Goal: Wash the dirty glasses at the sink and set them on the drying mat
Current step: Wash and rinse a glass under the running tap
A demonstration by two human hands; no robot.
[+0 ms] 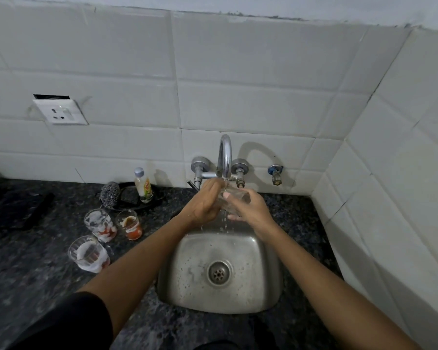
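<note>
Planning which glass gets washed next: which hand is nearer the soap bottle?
Left. The left hand is just right of the soap bottle; the right hand is farther right.

Single head-worn wide-angle view, looking forward and down, close over the sink (220, 294), facing the tiled wall (238, 72)

clear glass tumbler (234, 198), dull steel sink (187, 286), speckled stone counter (36, 286), glossy tiles (238, 72).

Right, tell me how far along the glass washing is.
Done: nothing visibly; no washed glass or drying mat is in view. In hand: both the left hand and right hand hold one clear glass under the running tap, over the steel sink. Left: three glasses on the counter, two soapy, one with red residue.
</note>
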